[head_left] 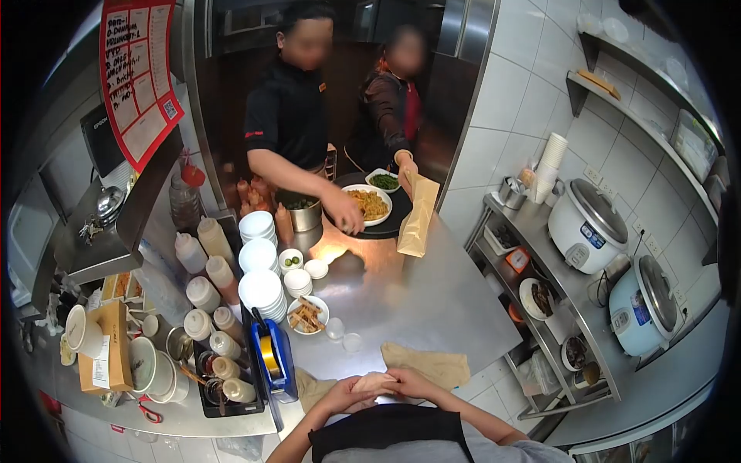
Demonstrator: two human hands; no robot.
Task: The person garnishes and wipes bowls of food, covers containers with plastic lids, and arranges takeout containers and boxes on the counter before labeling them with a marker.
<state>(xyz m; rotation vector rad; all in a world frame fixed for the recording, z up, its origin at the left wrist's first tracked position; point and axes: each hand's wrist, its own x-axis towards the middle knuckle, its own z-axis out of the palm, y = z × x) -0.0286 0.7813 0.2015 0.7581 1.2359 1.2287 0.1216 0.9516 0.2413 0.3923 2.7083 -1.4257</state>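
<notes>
Both my hands are close together at the near edge of the steel table [432,285]. My left hand [347,393] and my right hand [409,382] are closed on a pale, crumpled item [373,383], which looks like a cloth or thin wrap. A beige cloth [432,363] lies on the table just beyond my right hand, and another cloth [311,388] is beside my left hand. Two small clear cups [335,329] stand a little farther off, near a bowl of brown strips [308,315].
Across the table, one person reaches over a plate of food [370,205] on a black tray; another holds a paper bag [419,214]. Stacked white bowls [261,289], a blue tape dispenser [272,360] and bottles [214,237] stand left. Rice cookers [588,224] are right.
</notes>
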